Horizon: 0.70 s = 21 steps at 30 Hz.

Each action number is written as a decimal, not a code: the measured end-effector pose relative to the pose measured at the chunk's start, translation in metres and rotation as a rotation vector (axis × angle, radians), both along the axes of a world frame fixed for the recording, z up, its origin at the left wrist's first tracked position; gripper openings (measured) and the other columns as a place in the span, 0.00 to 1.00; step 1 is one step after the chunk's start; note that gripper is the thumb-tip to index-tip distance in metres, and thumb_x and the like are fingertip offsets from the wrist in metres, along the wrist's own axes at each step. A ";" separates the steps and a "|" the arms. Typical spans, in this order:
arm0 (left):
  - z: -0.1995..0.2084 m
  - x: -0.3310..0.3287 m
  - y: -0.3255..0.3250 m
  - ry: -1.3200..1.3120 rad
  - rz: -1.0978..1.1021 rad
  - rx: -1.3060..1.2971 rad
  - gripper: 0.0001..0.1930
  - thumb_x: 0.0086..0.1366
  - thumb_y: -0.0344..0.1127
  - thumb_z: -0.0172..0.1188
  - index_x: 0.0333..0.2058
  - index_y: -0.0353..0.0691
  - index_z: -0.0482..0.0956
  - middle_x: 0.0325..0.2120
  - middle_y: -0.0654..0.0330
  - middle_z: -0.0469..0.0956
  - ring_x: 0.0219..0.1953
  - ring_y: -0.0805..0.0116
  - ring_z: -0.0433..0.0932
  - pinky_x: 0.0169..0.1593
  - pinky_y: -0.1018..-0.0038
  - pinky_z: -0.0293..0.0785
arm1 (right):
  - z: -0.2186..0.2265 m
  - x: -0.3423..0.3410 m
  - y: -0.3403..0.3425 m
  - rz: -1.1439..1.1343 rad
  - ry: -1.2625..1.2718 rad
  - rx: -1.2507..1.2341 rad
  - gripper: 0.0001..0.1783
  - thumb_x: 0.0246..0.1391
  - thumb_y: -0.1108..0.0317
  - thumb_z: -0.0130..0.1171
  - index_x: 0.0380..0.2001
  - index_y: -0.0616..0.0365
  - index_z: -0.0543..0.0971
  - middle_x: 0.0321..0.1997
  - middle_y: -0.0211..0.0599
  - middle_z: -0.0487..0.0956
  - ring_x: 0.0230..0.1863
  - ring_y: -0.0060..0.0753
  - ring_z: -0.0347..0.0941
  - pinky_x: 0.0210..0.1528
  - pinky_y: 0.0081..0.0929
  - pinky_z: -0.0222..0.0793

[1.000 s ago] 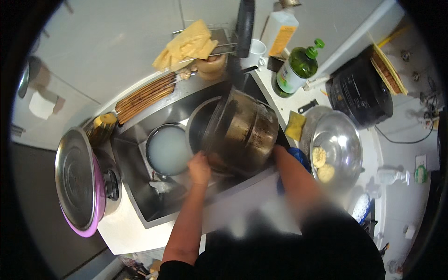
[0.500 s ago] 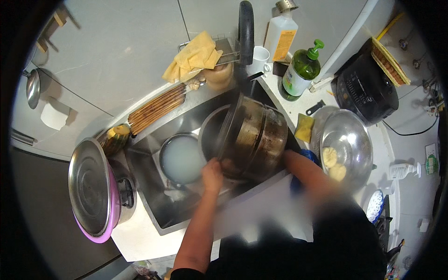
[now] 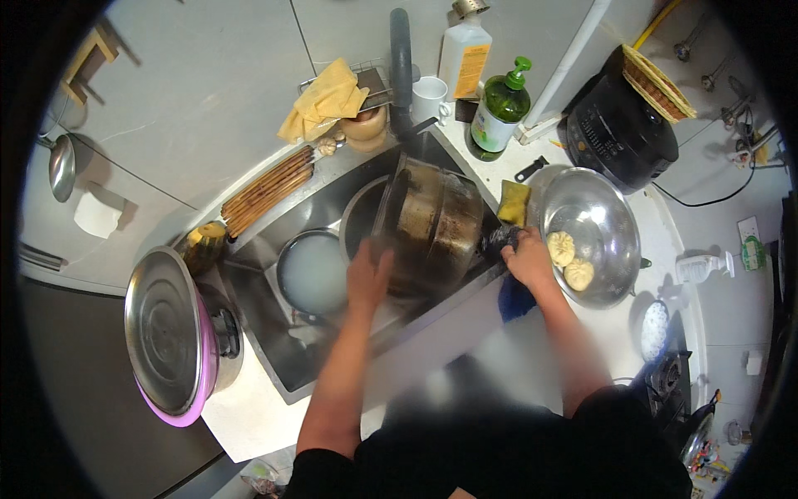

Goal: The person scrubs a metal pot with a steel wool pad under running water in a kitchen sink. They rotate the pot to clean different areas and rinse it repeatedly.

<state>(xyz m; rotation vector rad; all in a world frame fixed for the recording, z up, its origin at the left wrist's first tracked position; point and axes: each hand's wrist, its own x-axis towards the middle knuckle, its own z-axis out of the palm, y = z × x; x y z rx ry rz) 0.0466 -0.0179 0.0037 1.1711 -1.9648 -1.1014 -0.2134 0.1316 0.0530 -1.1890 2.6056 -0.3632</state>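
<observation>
A large metal pot (image 3: 436, 229) with a brown-stained outer wall lies tipped on its side in the sink (image 3: 287, 384). My left hand (image 3: 368, 276) grips its rim on the left. At the sink's right edge, my right hand (image 3: 529, 256) closes its fingers on a dark, glinting wad (image 3: 498, 239) like a steel-wool scrubber, beside the pot's base. Left of the pot, a round pan (image 3: 314, 273) of cloudy whitish water sits in the sink. Another metal vessel (image 3: 357, 218) shows partly behind the pot.
Right of the sink are a yellow-green sponge (image 3: 514, 202), a steel bowl (image 3: 611, 212) with dough pieces (image 3: 562, 249), and a blue cloth (image 3: 516, 301). A black faucet (image 3: 401, 71), green soap bottle (image 3: 499, 112) and white mug (image 3: 430, 100) stand behind. A lidded pink basin (image 3: 166, 333) is left.
My right hand has come out from behind the pot's base to the sink's right edge, now with the dark wad. My left hand stays at the pot's rim. The whole view has shifted slightly.
</observation>
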 end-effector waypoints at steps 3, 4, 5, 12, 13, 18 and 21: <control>0.032 -0.031 -0.011 -0.057 0.018 0.003 0.25 0.61 0.50 0.56 0.47 0.34 0.71 0.32 0.39 0.78 0.37 0.37 0.76 0.41 0.52 0.71 | 0.024 0.006 0.011 -0.031 0.011 -0.378 0.22 0.42 0.67 0.56 0.40 0.70 0.73 0.49 0.59 0.70 0.50 0.59 0.69 0.52 0.40 0.67; 0.033 -0.034 -0.013 -0.083 0.013 0.012 0.25 0.61 0.51 0.56 0.47 0.34 0.71 0.31 0.39 0.78 0.36 0.38 0.76 0.40 0.52 0.71 | 0.029 0.011 0.008 0.001 0.031 -0.465 0.22 0.41 0.68 0.57 0.41 0.70 0.72 0.49 0.58 0.70 0.50 0.59 0.68 0.52 0.40 0.66; 0.033 -0.037 -0.017 -0.107 0.011 0.018 0.26 0.60 0.51 0.56 0.47 0.35 0.71 0.30 0.40 0.78 0.35 0.38 0.77 0.40 0.52 0.71 | 0.034 0.018 0.001 0.037 0.051 -0.555 0.22 0.41 0.70 0.57 0.41 0.70 0.71 0.48 0.58 0.70 0.49 0.59 0.68 0.51 0.40 0.66; 0.028 -0.038 -0.017 -0.126 -0.032 0.055 0.24 0.59 0.53 0.56 0.43 0.37 0.75 0.32 0.42 0.79 0.38 0.42 0.77 0.42 0.55 0.72 | 0.073 0.046 -0.031 0.030 0.126 -0.800 0.19 0.38 0.74 0.58 0.38 0.66 0.68 0.45 0.50 0.70 0.43 0.53 0.68 0.47 0.39 0.66; 0.026 -0.037 -0.016 -0.102 -0.002 0.013 0.23 0.60 0.53 0.56 0.42 0.37 0.76 0.29 0.42 0.78 0.35 0.42 0.77 0.39 0.56 0.72 | 0.071 0.045 -0.037 0.036 0.119 -0.776 0.19 0.38 0.74 0.58 0.38 0.66 0.68 0.45 0.51 0.70 0.43 0.53 0.68 0.47 0.39 0.66; 0.027 -0.039 -0.016 -0.085 0.033 -0.015 0.22 0.60 0.53 0.57 0.38 0.37 0.78 0.25 0.44 0.78 0.31 0.43 0.78 0.35 0.57 0.73 | 0.037 0.047 -0.055 -0.038 -0.103 -0.522 0.29 0.40 0.69 0.59 0.48 0.65 0.66 0.47 0.58 0.70 0.50 0.58 0.66 0.54 0.38 0.63; 0.019 -0.040 -0.015 -0.022 0.052 -0.056 0.22 0.60 0.54 0.57 0.38 0.38 0.78 0.25 0.44 0.79 0.32 0.43 0.78 0.36 0.57 0.73 | 0.033 0.055 -0.059 0.115 0.013 -0.502 0.37 0.40 0.67 0.60 0.58 0.54 0.64 0.60 0.59 0.63 0.60 0.61 0.60 0.61 0.41 0.58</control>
